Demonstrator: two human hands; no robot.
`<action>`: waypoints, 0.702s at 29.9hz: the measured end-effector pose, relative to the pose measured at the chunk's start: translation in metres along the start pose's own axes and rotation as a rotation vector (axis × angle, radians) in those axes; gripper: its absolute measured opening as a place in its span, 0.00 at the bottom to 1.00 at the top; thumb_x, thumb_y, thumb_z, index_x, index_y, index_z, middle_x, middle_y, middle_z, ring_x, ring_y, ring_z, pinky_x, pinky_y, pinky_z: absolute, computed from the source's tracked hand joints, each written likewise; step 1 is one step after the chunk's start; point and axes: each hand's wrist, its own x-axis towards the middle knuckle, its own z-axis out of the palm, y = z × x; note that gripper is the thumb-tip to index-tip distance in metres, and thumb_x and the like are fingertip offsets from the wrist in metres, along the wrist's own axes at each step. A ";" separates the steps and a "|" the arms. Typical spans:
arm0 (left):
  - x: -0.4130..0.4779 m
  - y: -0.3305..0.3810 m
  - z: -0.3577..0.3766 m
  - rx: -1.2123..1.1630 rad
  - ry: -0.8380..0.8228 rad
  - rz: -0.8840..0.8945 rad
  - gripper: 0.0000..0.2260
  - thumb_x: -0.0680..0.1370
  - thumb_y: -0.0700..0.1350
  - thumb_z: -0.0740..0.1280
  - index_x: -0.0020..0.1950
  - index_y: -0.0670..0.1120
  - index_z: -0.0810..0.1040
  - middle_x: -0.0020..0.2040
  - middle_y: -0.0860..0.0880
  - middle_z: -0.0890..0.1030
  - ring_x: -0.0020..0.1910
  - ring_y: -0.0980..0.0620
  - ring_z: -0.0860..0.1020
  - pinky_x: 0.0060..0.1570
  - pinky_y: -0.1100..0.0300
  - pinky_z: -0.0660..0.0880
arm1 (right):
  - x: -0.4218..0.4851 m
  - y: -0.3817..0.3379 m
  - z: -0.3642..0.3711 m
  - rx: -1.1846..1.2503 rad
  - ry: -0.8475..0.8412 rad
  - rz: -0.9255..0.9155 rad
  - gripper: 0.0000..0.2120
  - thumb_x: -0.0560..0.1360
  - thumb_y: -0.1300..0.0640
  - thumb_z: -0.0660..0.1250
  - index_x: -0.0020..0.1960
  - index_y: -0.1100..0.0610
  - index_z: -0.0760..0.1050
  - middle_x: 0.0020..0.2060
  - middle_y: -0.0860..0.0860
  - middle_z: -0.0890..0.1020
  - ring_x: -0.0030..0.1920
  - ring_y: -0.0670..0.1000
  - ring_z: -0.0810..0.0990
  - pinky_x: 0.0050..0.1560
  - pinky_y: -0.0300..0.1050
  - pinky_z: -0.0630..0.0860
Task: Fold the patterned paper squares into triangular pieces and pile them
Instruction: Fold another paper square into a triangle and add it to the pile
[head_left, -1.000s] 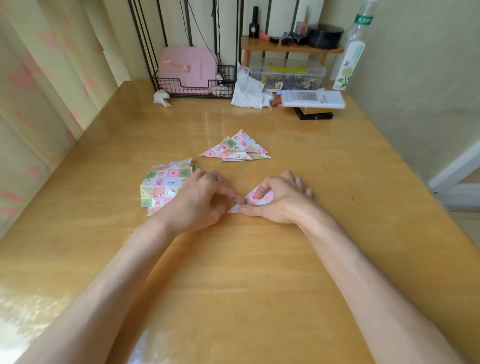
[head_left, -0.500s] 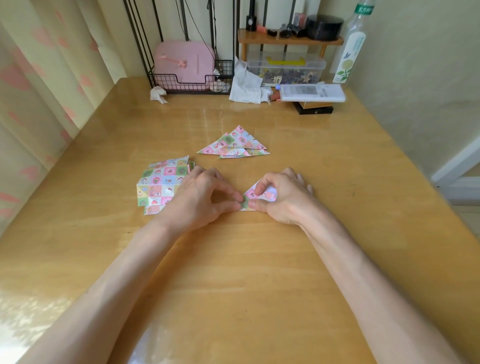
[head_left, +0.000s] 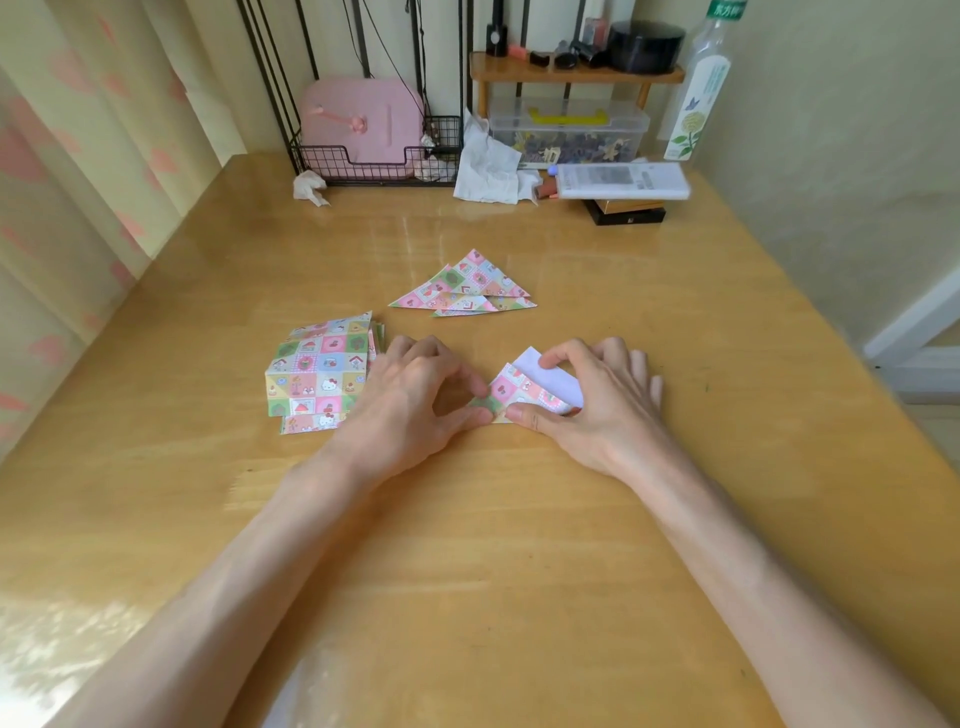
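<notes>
A patterned paper piece (head_left: 519, 391) lies half folded on the wooden table (head_left: 467, 519), its white underside turned up at the right. My left hand (head_left: 410, 395) pinches its left corner between thumb and forefinger. My right hand (head_left: 592, 400) holds its right part, the forefinger curled over the white flap and the thumb pressing the near edge. A stack of unfolded patterned squares (head_left: 317, 376) sits just left of my left hand. A pile of folded triangles (head_left: 465, 288) lies beyond the hands.
Along the far edge stand a wire basket with a pink case (head_left: 363, 130), crumpled tissues (head_left: 488, 166), a clear plastic box (head_left: 569, 132) under a small wooden shelf, a white remote (head_left: 621, 180) and a bottle (head_left: 701, 88). A curtain hangs at the left.
The right hand's forefinger has lifted a flap of the paper, so its white underside now shows. The left hand keeps its pinch on the left corner.
</notes>
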 end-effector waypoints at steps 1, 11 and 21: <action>0.000 0.000 0.001 0.004 -0.008 0.035 0.11 0.74 0.54 0.76 0.55 0.59 0.82 0.53 0.58 0.75 0.56 0.51 0.68 0.60 0.50 0.68 | 0.000 0.000 0.002 0.006 0.004 0.002 0.28 0.66 0.28 0.72 0.60 0.39 0.71 0.54 0.42 0.65 0.61 0.49 0.63 0.52 0.46 0.56; 0.002 -0.003 0.004 0.074 -0.100 0.171 0.12 0.81 0.51 0.68 0.64 0.61 0.78 0.60 0.64 0.73 0.61 0.54 0.68 0.53 0.54 0.64 | 0.001 0.002 0.005 0.030 0.014 0.023 0.24 0.70 0.31 0.71 0.62 0.38 0.72 0.56 0.43 0.65 0.64 0.50 0.63 0.55 0.44 0.55; 0.003 -0.004 0.012 0.069 -0.019 0.211 0.08 0.80 0.54 0.68 0.58 0.58 0.80 0.58 0.62 0.76 0.58 0.52 0.71 0.55 0.47 0.70 | 0.001 0.009 0.005 0.074 0.013 0.002 0.20 0.73 0.33 0.70 0.62 0.38 0.73 0.57 0.43 0.66 0.62 0.48 0.63 0.54 0.42 0.54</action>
